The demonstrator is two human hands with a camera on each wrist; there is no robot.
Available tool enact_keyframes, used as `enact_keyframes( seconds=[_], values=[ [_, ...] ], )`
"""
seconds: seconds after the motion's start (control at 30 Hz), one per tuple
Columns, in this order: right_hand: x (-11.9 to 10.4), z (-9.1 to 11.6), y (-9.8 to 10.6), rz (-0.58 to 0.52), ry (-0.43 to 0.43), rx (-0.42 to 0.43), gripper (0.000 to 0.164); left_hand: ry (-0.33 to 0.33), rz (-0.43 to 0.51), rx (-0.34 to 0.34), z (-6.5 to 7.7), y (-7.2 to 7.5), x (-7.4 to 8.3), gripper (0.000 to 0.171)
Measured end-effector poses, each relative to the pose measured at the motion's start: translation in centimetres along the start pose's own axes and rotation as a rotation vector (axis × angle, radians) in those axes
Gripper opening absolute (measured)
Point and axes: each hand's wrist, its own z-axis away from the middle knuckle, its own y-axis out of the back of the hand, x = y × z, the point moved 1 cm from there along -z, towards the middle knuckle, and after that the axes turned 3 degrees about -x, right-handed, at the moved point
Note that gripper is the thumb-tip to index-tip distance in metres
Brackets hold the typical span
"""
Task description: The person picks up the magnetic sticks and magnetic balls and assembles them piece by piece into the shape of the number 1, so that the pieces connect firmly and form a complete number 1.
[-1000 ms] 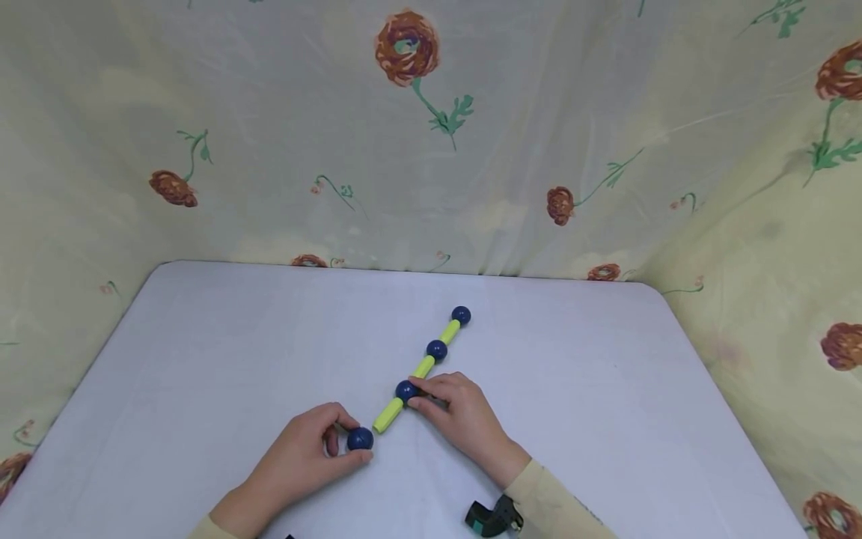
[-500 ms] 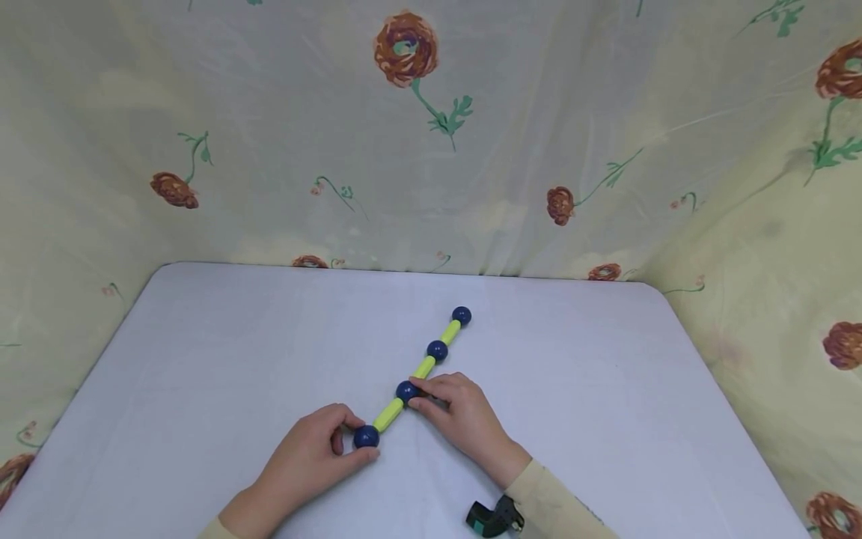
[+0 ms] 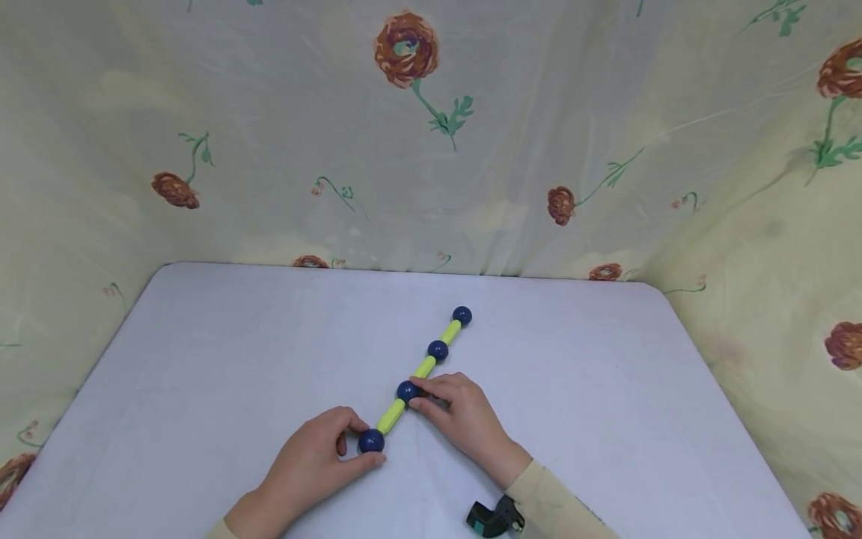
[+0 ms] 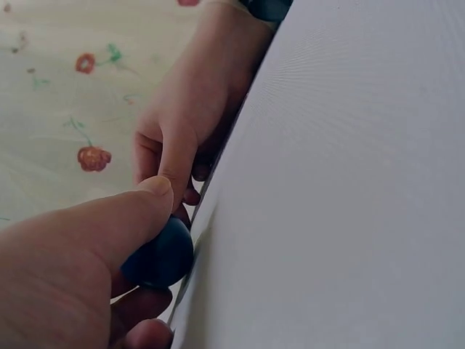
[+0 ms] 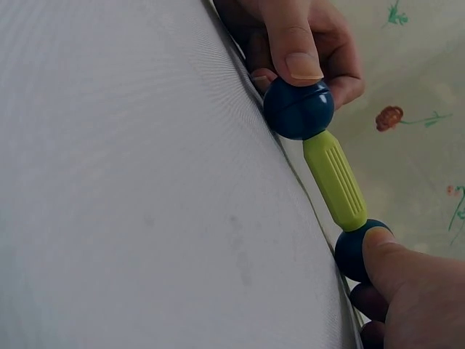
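Observation:
A chain of dark blue balls joined by ribbed yellow-green rods lies slantwise on the white table. At its near end, my left hand (image 3: 313, 460) pinches the last ball (image 3: 371, 441) between thumb and fingers; this ball touches the end of the nearest rod (image 5: 334, 180). My right hand (image 3: 465, 423) pinches the following ball (image 3: 408, 391) at the rod's other end. Beyond it come a second rod (image 3: 424, 367), a ball (image 3: 438, 350), a third rod (image 3: 451, 332) and the far ball (image 3: 462, 315). In the left wrist view, the left thumb presses its ball (image 4: 163, 254).
The white table (image 3: 236, 352) spreads around the chain. Behind and beside it hangs a flowered cloth (image 3: 485, 187). A black curved device (image 3: 494, 518) sits at the right wrist, by the beige sleeve (image 3: 559, 501).
My left hand has moved slightly right with its ball, closing the gap to the near rod; the ball now touches that rod. My right hand has stayed on its ball.

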Motion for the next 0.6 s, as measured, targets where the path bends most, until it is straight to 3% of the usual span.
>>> enact_keyframes(
  seconds=[0.13, 0.23, 0.37, 0.6],
  values=[
    [0.3, 0.0, 0.3, -0.06, -0.013, 0.027, 0.038, 0.018, -0.016, -0.015, 0.0, 0.2, 0.1, 0.042],
    [1.1, -0.3, 1.0, -0.1, -0.052, 0.094, 0.036, 0.029, -0.026, -0.038, 0.0, 0.1, 0.2, 0.046],
    [2.6, -1.1, 2.1, -0.056, -0.128, 0.163, 0.032, 0.019, -0.033, -0.08, 0.0, -0.2, 0.2, 0.046],
    [3.6, -2.6, 2.9, 0.023, -0.164, 0.033, 0.035, -0.045, 0.012, -0.123, 0.3, 0.0, 0.3, 0.035]
  ],
)
